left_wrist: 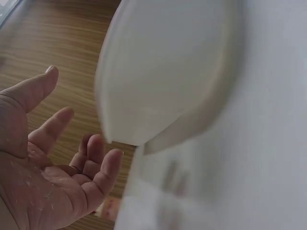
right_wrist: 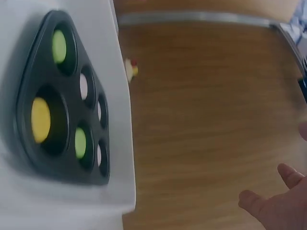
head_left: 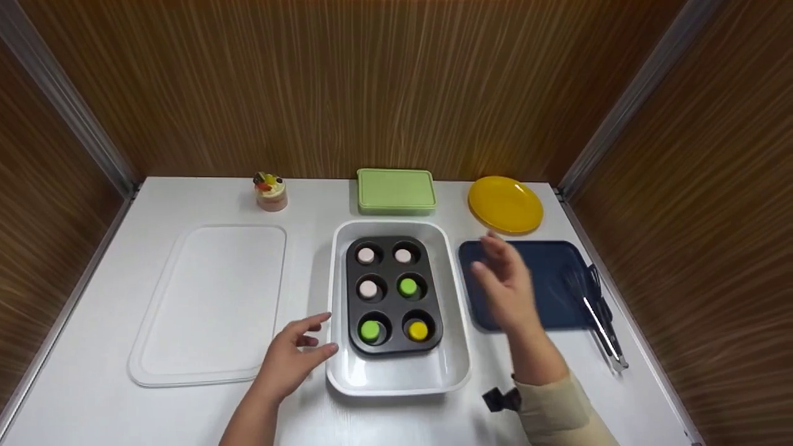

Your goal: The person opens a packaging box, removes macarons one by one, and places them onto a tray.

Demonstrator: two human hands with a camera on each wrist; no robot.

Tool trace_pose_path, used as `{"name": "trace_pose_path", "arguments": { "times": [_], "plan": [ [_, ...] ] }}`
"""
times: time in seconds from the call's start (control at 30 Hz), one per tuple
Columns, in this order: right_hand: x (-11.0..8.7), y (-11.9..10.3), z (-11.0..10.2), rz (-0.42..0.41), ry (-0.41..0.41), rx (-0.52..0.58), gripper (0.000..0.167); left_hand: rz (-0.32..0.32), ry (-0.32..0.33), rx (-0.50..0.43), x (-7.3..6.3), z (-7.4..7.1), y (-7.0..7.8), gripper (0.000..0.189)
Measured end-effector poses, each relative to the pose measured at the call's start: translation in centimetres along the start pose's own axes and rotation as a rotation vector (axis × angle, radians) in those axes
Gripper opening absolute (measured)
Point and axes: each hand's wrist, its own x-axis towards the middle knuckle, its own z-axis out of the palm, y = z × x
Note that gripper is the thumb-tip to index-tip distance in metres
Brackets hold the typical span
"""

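A dark muffin tin lies inside a white rectangular tub. Its cups hold pale pink pieces, two green ones and a yellow one, all small and round. My left hand is beside the tub's left wall, thumb and forefinger spread with nothing between them; the left wrist view shows its palm and loosely bent fingers near the tub's side. To the right of the tub, my empty right hand is raised over the left part of a navy board, fingers apart.
A white lid lies at left. Along the back stand a fruit-topped dessert cup, a green lidded box and a yellow plate. Metal tongs and a black utensil lie at the board's right edge.
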Motion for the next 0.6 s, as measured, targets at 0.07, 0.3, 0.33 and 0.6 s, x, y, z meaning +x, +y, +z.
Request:
{"name": "trace_pose_path", "arguments": {
  "times": [0.07, 0.3, 0.33, 0.6],
  "plan": [
    [-0.5, 0.5, -2.0, 0.044, 0.065, 0.011, 0.047, -0.024, -0.01, -0.036, 0.0, 0.5, -0.4, 0.055],
    [-1.7, 1.9, -6.4, 0.172, 0.249, 0.012, 0.045, -0.028, -0.028, -0.093, -0.2, 0.7, -1.4, 0.058],
    [-1.8, 2.1, -7.0, 0.182, 0.276, 0.008, 0.044, -0.021, -0.039, -0.097, -0.2, 0.7, -1.5, 0.059],
    [-2.3, 4.4, -12.5, 0.234, 0.491, -0.036, 0.039, 0.029, -0.119, -0.172, -0.1, 0.7, -2.4, 0.071]
  ]
}}
